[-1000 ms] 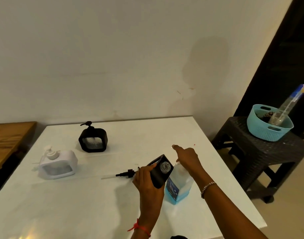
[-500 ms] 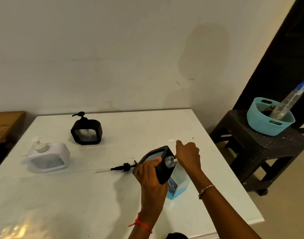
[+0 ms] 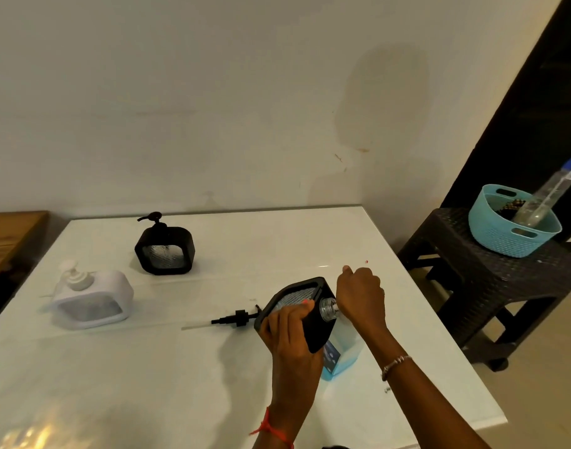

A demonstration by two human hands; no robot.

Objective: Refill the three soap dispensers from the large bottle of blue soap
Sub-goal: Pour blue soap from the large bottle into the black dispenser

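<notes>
My left hand [image 3: 290, 338] grips a black square soap dispenser [image 3: 319, 328] with no pump, tilted so its clear threaded neck points right. Right behind it stands the large bottle of blue soap [image 3: 344, 354], mostly hidden by the dispenser, with blue liquid low in it. My right hand [image 3: 362, 296] is curled over the bottle's top, beside the dispenser's neck. The removed black pump [image 3: 235, 319] lies on the white table [image 3: 148, 384] left of my hands. A white dispenser [image 3: 93, 299] and a second black dispenser [image 3: 164, 251] stand upright with pumps on, at the left.
A dark wicker stool [image 3: 504, 286] stands right of the table and carries a teal basket [image 3: 504, 234] with a clear spray bottle [image 3: 543, 199] leaning in it. A wooden bench [image 3: 9, 234] sits at the far left. The wall runs along the table's back edge.
My right hand went from outstretched fingers to a curled grip on the bottle's top. My left hand tilted the black dispenser further, turning its neck toward the right hand.
</notes>
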